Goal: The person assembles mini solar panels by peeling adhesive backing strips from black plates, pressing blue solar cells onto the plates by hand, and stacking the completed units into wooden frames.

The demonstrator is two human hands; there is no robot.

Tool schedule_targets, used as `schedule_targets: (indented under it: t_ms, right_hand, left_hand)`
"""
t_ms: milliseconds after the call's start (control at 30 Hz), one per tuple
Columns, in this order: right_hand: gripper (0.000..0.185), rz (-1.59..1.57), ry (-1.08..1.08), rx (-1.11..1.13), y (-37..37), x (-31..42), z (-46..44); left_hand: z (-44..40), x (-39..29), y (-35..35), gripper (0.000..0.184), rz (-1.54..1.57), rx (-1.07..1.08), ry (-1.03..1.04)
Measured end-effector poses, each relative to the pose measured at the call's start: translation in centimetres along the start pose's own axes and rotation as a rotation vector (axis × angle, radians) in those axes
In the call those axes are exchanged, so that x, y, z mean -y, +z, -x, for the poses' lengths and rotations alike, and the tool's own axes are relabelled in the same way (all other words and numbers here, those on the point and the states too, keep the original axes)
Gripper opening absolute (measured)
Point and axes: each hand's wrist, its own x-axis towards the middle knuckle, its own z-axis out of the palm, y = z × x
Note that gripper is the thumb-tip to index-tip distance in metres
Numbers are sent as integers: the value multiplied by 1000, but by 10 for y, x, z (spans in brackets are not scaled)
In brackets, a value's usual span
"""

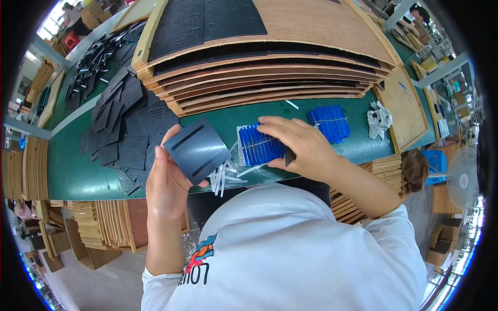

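Note:
My left hand [168, 181] holds a dark square panel [198, 151] with two black strips along opposite edges, tilted above the green table. To the right, my right hand [298, 142] is over the right end of a row of blue pieces [258, 146], its fingers curled round something small and dark [289, 155]. That dark thing is mostly hidden by the hand. Between the two hands, near the table's front edge, lie loose white strips [223, 179]. A second bundle of blue pieces [330, 123] sits beyond my right hand.
Stacked wooden trays [264, 78] stand at the back, with dark sheets [207, 23] on top. Many black panels [116, 124] are heaped at the left of the green table [62, 171]. A white cloth [379, 120] and a fan [463, 180] are at right.

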Motion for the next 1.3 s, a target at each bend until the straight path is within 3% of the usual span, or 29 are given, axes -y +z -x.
schedule_targets:
  t_ms: [233,367,433,467,500,1300]
  right_hand:
    - [71,-18,-121,-63,-23,19,-9]
    - [69,-208,-147,-92,-27,43,-18]
    - [68,-205,-198,-83,-23,48,-21]
    - [67,-147,-228,-105,-17,41,-22]
    - [67,-149,-231,-104,-16,41,-22]
    - [71,-131,-168,-74,-20,43,-21]
  left_hand:
    - [-1,0,18,62,-55,34,-40]
    - [-5,4,36,70,-34,66,-157]
    - [-6,6,44,71,38,-40,-172]
    - [-7,6,39,71,29,77,-199]
    - [-7,5,35,71,20,195,-226]
    - [-4,5,40,74,-9,156,-213]
